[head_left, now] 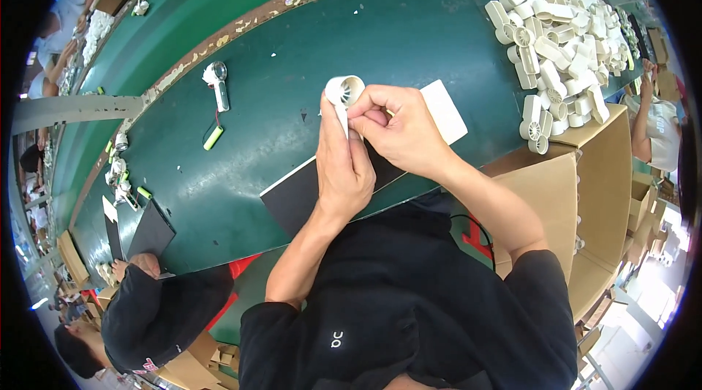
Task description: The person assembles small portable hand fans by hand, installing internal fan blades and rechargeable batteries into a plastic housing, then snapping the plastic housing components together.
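Here we are, the cream-white fan housing up above the green tabletop, in front of my chest, its round end uppermost. My left fingers hold it along its narrow lower part; my right fingers are bunched against its side, and whether they've closed on anything there I can't tell

Now the danger: too much push from the right, I reckon, and the housing twists out of the left grip. Squeeze hard and those walls, thin by the look of them, could bow or crack; go slack and it could drop onto the black panel beneath my hands

And what a look at it: a short, smooth, pale cylinder, tilted, radial spokes showing inside the round opening, the slim part below largely covered by my hands
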Available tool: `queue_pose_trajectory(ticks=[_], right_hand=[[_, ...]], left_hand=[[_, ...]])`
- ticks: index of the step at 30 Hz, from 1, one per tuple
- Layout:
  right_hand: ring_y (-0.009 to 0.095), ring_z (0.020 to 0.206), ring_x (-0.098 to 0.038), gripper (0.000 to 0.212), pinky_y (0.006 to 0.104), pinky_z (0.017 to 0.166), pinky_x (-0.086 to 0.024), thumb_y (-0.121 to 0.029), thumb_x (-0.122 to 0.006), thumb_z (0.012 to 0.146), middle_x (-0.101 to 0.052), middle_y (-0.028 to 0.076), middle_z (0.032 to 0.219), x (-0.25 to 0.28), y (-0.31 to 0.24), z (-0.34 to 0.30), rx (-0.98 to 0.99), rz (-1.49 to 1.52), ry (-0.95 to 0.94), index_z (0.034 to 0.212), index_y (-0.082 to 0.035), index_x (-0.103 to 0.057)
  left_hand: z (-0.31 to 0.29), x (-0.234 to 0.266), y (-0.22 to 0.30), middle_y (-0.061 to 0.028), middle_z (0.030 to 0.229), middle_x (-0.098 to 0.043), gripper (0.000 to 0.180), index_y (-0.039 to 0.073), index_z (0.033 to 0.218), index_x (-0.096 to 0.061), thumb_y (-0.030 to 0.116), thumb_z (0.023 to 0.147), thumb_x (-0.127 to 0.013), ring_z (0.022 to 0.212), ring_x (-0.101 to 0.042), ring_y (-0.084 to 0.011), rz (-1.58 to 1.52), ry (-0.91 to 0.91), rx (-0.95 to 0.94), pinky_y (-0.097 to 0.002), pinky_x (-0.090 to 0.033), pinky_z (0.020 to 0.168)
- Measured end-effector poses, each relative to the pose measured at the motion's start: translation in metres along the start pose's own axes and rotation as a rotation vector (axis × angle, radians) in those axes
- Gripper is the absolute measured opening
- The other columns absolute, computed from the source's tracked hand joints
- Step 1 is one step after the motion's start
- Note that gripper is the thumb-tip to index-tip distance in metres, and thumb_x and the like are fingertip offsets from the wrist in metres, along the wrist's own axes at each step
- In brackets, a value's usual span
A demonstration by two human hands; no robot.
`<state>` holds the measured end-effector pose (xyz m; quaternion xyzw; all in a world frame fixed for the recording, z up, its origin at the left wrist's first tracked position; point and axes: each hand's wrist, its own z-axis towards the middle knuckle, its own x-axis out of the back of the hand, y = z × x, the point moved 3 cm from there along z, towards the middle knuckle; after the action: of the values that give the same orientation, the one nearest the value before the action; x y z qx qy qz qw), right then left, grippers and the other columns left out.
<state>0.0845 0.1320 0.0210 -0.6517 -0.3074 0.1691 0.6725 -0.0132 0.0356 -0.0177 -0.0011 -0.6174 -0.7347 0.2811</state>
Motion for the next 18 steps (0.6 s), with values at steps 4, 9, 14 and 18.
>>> queue_pose_trajectory(ticks=[4,9,14,18], right_hand=[[0.017,0.068,-0.054,0.006,0.0338,0.063,-0.046,-0.003,-0.077,0.079,-0.054,0.004,0.073,0.002,-0.023,-0.010,0.076,-0.306,0.168,0.085,-0.002,-0.073],[0.020,0.090,-0.055,0.067,0.0347,0.077,-0.049,-0.017,-0.093,0.068,-0.053,0.010,0.102,0.018,-0.032,-0.023,0.154,-0.632,0.485,0.116,-0.001,-0.049],[0.019,0.098,-0.057,0.044,0.0326,0.092,-0.050,-0.012,-0.080,0.086,-0.058,0.008,0.105,0.041,-0.025,-0.017,0.009,0.006,0.152,0.121,-0.001,-0.055],[0.023,0.109,-0.060,0.054,0.0362,0.100,-0.048,-0.003,-0.072,0.085,-0.062,0.010,0.120,0.062,-0.031,-0.020,0.213,-0.224,0.082,0.136,-0.001,-0.054]], left_hand=[[-0.002,-0.007,0.007,-0.0299,0.138,-0.055,0.060,-0.011,0.158,-0.020,-0.004,0.102,-0.040,0.120,-0.063,-0.0412,-0.083,0.054,-0.027,-0.0429,-0.049,0.103],[-0.004,-0.011,0.018,-0.0159,0.134,-0.058,0.053,-0.006,0.159,-0.024,0.008,0.110,-0.038,0.122,-0.060,-0.0237,-0.223,0.054,0.040,-0.0341,-0.048,0.103],[-0.011,-0.002,0.034,-0.0091,0.130,-0.057,0.067,-0.003,0.163,-0.019,0.012,0.102,-0.041,0.092,-0.051,-0.0095,-0.609,-0.042,0.308,-0.0253,-0.043,0.079],[-0.013,-0.001,0.034,-0.0088,0.126,-0.056,0.082,-0.004,0.164,-0.014,0.018,0.094,-0.049,0.082,-0.041,-0.0085,-0.735,-0.023,0.312,-0.0229,-0.036,0.073]])
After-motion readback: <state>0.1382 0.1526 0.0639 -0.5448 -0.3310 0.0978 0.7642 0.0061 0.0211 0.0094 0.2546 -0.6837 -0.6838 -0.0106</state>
